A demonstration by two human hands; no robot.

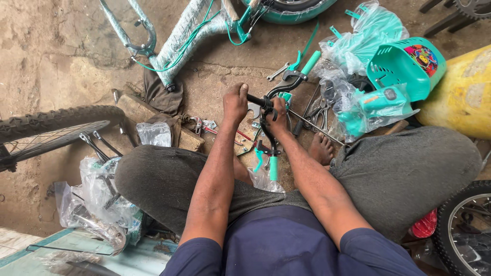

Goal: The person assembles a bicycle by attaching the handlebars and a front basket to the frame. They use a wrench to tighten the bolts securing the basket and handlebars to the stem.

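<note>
Between the knees, above the concrete floor [61, 56]: black handlebar [269, 120] with teal grips, held up in both hands. Long axis running from the far grip [310, 62], up and to the right, down through a curve to the near grip [273, 167], pointing back toward the lap. Left hand [235, 102] clenched around the bar's bare black stub at the upper left of the curve, thumb uppermost. Right hand [279, 116] closed on the middle of the bar just beside the brake lever [287, 82], fingers wrapped, knuckles toward the camera. Hands close together, almost touching, left slightly farther from the body. Both equally on the bar; neither clearly nearer to the free far grip, though the right lies on that side. Spanner [277, 71] flat on the floor beyond the hands, apart from them. Teal basket [404, 66] and bagged parts to the right, bicycle frame [179, 36] ahead, tyre [56, 120] to the left.
</note>
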